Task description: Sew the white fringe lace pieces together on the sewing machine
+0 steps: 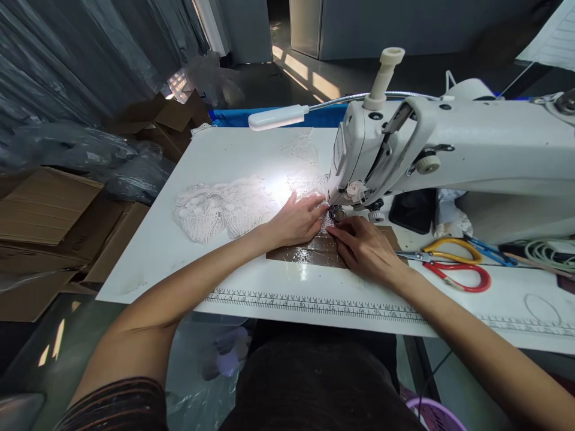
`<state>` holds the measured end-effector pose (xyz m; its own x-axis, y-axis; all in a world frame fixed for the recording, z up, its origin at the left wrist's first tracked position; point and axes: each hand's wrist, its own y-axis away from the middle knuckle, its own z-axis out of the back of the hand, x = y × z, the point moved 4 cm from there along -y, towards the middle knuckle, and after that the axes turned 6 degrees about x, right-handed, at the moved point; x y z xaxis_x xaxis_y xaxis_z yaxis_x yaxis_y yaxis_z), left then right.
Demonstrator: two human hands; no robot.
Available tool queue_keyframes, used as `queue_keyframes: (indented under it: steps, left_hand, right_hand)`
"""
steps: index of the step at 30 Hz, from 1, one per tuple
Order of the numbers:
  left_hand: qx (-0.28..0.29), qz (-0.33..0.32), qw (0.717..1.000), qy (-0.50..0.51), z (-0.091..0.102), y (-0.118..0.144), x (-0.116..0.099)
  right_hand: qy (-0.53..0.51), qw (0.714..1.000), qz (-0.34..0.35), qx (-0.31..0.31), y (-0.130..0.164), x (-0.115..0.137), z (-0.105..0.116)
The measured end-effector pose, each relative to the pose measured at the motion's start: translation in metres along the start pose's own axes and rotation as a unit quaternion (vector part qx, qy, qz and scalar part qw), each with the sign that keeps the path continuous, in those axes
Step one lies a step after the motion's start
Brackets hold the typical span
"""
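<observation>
the left hand point(296, 220) lies flat, palm down, on the white lace fabric point(224, 206), fingers extended toward the needle area of the sewing machine point(449, 149). its grip is open; it presses the lace against the desk point(215, 155) and clamps nothing. the right hand point(366, 248) rests just beside the left, on the brown taped patch point(309, 254) in front of the needle. its fingertips point(335, 226) are drawn together at the lace edge directly below the presser foot; whether they pinch the lace or only press on it cannot be told.

the lace runs from the needle area leftward across the desk and gathers in a loose heap to the left of the left hand. a further strip of lace lies behind the needle, toward the far edge of the desk. a lamp head point(278, 117) on a flexible neck hangs above the lace and lights it brightly.

to the right of the right hand lie scissors with yellow handles point(451, 248) and scissors with red handles point(462, 278), near each other. a black flat object point(413, 211) lies under the machine arm. a printed ruler scale point(314, 302) runs along the near edge of the desk. cardboard boxes point(49, 209) stand on the floor to the left.
</observation>
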<state>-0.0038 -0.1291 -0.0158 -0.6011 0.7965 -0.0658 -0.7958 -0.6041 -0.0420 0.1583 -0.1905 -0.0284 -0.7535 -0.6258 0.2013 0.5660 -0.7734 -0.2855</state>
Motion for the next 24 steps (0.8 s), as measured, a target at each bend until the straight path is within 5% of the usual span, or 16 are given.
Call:
queue_keyframes:
  steps: [6, 14, 24]
  left_hand:
    - [-0.002, -0.038, 0.999, -0.010, 0.000, -0.008, 0.011]
    - [-0.009, -0.031, 0.999, -0.013, -0.005, -0.021, 0.018]
    - [-0.041, -0.044, 0.998, 0.013, -0.008, -0.022, 0.027]
  right_hand:
    - [-0.001, 1.000, -0.024, 0.010, 0.002, -0.001, -0.003]
    - [0.138, 0.984, -0.077, 0.086, -0.003, 0.016, -0.004]
    - [0.156, 0.979, -0.103, 0.087, -0.006, 0.019, -0.004]
